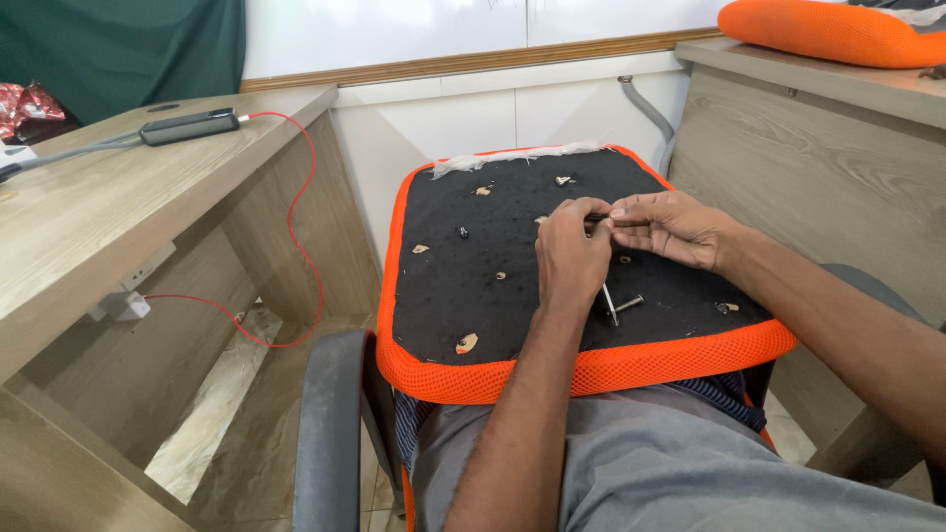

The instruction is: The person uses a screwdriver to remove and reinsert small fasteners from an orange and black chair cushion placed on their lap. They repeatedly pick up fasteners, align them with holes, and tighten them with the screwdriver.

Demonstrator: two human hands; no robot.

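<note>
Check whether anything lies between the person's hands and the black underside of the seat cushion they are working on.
Nothing visible does. The left hand and right hand meet directly over the seat cushion, pinching a small dark part between their fingers. A loose bolt lies just beside the left hand, not under it.

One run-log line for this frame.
left hand: on thin metal tool | right hand: pinching small part | surface: upturned seat cushion on lap | loose bolt beside

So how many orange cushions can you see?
2. One orange-edged cushion lies black side up on the person's lap, under both hands. The other orange cushion rests on the desk at top right, partly cut off.
</note>
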